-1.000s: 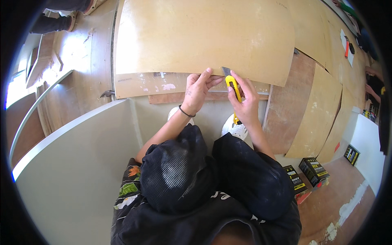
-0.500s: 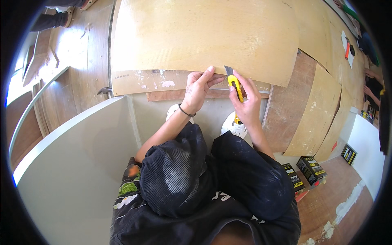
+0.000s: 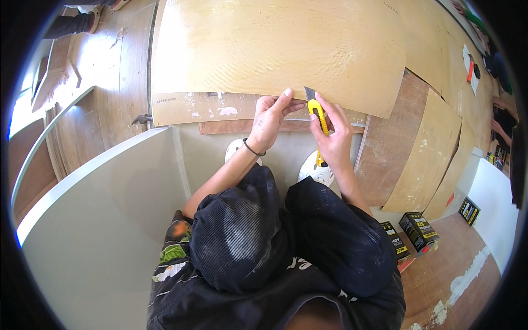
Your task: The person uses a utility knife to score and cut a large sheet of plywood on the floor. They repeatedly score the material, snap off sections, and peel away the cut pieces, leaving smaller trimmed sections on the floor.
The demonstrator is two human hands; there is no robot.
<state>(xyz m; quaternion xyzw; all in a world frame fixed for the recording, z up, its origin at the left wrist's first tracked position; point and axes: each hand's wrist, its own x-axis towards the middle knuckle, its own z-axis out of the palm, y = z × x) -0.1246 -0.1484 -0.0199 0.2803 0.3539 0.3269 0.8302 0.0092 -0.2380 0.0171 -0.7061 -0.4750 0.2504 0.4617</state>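
A large thin plywood sheet (image 3: 269,49) lies in front of me, its near edge slightly wavy. My left hand (image 3: 270,119) pinches that near edge, thumb on top and fingers beneath. Close to its right, my right hand (image 3: 335,132) grips a yellow utility knife (image 3: 319,114) with the grey blade out. The blade points away from me and lies over the sheet's near edge; whether it cuts into the wood I cannot tell. Under the sheet shows a paint-flecked board (image 3: 187,109), with a reddish-brown wood strip (image 3: 220,127) below it.
A pale curved panel (image 3: 110,181) rises at my left, with a hammer head (image 3: 142,119) by its far end. More plywood pieces (image 3: 423,148) lie at right, near black-and-yellow boxes (image 3: 419,230). A red-handled tool (image 3: 470,71) rests farther off. Other people's hands (image 3: 503,118) show at the right rim.
The whole view has shifted very slightly. Both hands keep nearly the same place and grip at the sheet's edge.
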